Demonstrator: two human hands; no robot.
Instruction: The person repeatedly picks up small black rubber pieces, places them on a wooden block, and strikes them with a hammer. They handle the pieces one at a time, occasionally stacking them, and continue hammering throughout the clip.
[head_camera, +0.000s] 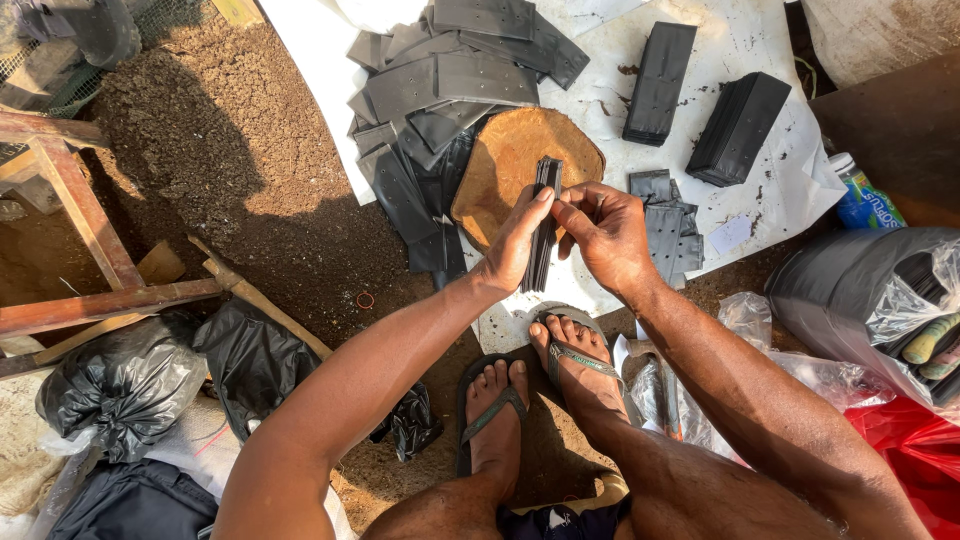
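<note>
Black plastic bags in a flat stack (544, 225) stand on edge, pointing away, pinched between the left hand (515, 243) and right hand (605, 232), above the wooden block (510, 160).

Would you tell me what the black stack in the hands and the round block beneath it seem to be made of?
The black stack looks like thin plastic film bags: matte, with a grey sheen and creases. The round block looks like a cut wood slab, with a rough tan face and an uneven edge.

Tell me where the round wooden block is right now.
In the head view the round wooden block lies upper centre on the white sheet, just beyond both hands, with loose black bags heaped against its left side.
</note>
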